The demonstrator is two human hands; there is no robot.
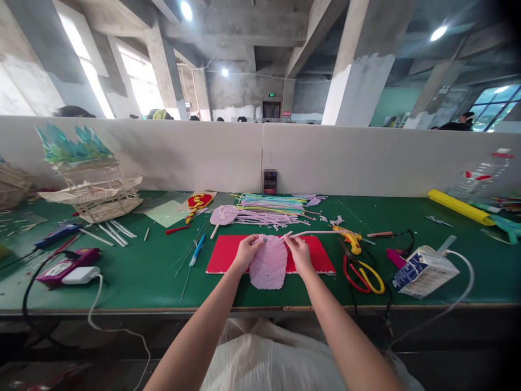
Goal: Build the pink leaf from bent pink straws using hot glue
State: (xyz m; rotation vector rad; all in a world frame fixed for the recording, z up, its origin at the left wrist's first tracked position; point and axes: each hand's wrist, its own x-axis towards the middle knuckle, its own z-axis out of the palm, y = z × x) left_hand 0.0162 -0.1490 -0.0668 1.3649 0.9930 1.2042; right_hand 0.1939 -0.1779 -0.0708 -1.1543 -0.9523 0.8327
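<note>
My left hand [248,252] pinches the upper left edge of a pale lilac fan-shaped panel [268,269], built from rows of fuzzy stems. My right hand [299,252] is closed on a lilac pipe cleaner [317,232] at the panel's upper right; its free end stretches right toward a yellow glue gun [349,239]. Under the panel lies a red board [228,255]. Behind the board are loose lilac pipe cleaners [268,218] and a small finished-looking lilac fan [223,215] with a stick handle.
Red-and-yellow-handled pliers [362,276] and a milk carton [425,271] stand to the right. On the left are a blue pen-like tool [197,250], a maroon power strip [67,267] with cables, and a stick-built model [97,190]. A white partition [183,157] closes off the back.
</note>
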